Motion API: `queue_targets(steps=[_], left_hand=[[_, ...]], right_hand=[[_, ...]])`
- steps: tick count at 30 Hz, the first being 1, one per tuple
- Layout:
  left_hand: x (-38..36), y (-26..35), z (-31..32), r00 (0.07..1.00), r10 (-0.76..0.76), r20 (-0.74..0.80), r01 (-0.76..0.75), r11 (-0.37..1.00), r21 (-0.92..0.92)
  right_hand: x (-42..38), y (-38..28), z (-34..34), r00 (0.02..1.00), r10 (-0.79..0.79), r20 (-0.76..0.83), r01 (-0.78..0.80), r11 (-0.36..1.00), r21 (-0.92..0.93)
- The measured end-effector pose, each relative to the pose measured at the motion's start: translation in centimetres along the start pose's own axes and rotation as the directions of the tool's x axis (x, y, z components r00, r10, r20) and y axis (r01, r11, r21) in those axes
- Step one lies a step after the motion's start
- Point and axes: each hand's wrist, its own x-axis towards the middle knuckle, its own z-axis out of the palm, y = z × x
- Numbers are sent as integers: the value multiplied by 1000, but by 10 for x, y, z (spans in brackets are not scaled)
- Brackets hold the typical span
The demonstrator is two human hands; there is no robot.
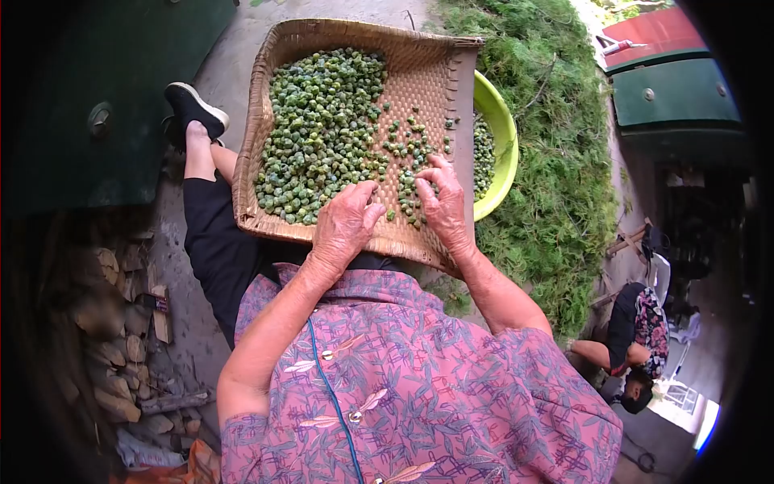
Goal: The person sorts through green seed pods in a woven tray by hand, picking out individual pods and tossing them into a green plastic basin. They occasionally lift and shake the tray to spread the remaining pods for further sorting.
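A woven bamboo winnowing tray [419, 60] lies across my lap, its flat open edge on the right. Small round green cones [322, 121] are heaped in its left part, with a thin scatter of them toward the right. Over the front of the tray, my left hand [347, 222] has its fingers curled; what they hold, if anything, is hidden. My right hand [442, 202] reaches among the scattered cones near the open edge, fingers bent and apart, touching a few. Beyond that edge stands a yellow-green basin [506, 153] with more cones in it, partly under the tray.
Cut green conifer branches [556, 161] cover the ground to the right. Split firewood [121, 355] is stacked at the lower left. Another person [641, 339] bends over at the far right. Dark green panels [97, 97] stand at the upper left.
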Motion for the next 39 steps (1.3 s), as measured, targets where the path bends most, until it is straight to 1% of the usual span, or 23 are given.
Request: queue_targets(steps=[2,3,5,6,7,11,13,17,18,19,20,21,23,25,27,28,29,31,32,33,35,37,39], left_hand=[[-1,4,0,992,76,-102,-81,995,-53],[3,-1,-11,990,93,-107,-94,996,-5],[-4,0,-6,984,150,-96,-152,988,-18],[-3,-2,-4,980,178,-86,-175,984,44],[-3,-5,-4,979,184,-87,-180,982,48],[-4,-5,-6,977,214,20,-214,969,127],[-4,-6,-5,963,262,61,-266,963,54],[-1,-8,-5,948,293,123,-295,955,-2],[1,-10,-5,946,281,163,-273,959,-73],[3,-13,-5,941,270,204,-244,959,-144],[5,-18,-7,942,187,278,-105,953,-284],[6,-18,-8,943,185,278,-103,953,-285],[5,-17,-10,979,41,202,21,955,-297],[4,-16,-10,987,20,159,31,951,-308],[4,-19,-7,985,165,40,-157,975,-155],[4,-17,-8,986,130,101,-116,985,-128],[3,-17,-6,987,124,98,-111,985,-131],[1,-18,-3,984,163,70,-159,986,-50],[1,-20,-1,983,174,63,-169,982,-79],[1,-19,-1,983,170,67,-165,983,-79],[3,-17,-4,985,155,70,-148,985,-92],[2,-20,-2,985,167,48,-164,985,-58],[3,-23,-1,990,132,-53,-139,981,-134]], right_hand=[[-12,-27,2,997,-50,59,44,995,89],[-10,-35,19,991,-124,47,118,986,120],[-23,-46,13,993,-66,93,47,980,192],[-22,-47,11,994,-63,93,45,981,187],[-21,-46,11,994,-67,86,49,981,189],[-16,-44,2,965,-118,232,65,973,221],[-15,-44,-8,926,-50,374,-62,958,279],[-20,-41,-18,900,0,436,-172,919,354],[-22,-39,-21,900,-1,436,-170,920,353],[-25,-37,-23,897,51,439,-243,887,393],[-27,-34,-26,890,104,445,-315,844,433],[-28,-30,-33,888,104,447,-317,844,433],[-26,-18,-53,939,279,203,-343,817,464],[-32,21,-76,894,446,41,-406,771,491],[-50,83,-102,874,466,-137,-405,855,323],[-62,103,-119,878,452,-160,-448,892,62],[-76,117,-134,886,430,-175,-460,865,-203],[-100,141,-149,856,502,-122,-491,719,-491],[-112,164,-155,894,447,5,-353,714,-604],[-113,163,-153,892,451,8,-355,714,-604],[-108,164,-140,940,292,-179,-342,774,-534],[-74,117,-115,941,269,-207,-328,880,-345],[-42,80,-85,970,129,-204,-175,958,-226]])
